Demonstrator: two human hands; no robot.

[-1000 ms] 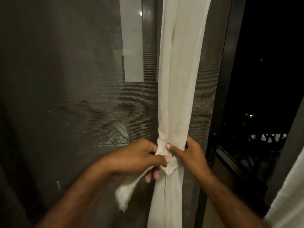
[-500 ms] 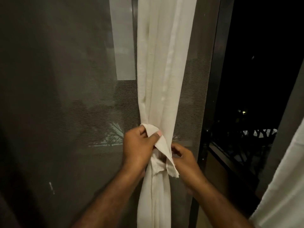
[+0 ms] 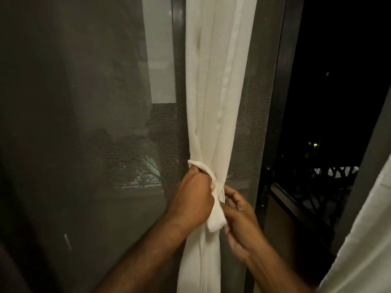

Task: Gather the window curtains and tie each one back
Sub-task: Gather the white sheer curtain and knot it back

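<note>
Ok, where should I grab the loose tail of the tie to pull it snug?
Probably pinch the tail near its free lower end, from the right, with the right hand; it hangs loose there, while the left hand grips the tie above.

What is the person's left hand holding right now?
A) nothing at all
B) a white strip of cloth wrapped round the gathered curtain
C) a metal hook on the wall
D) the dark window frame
B: the left hand has its fingers curled round the white strip, which loops round the gathered curtain at its narrowest point.
</note>
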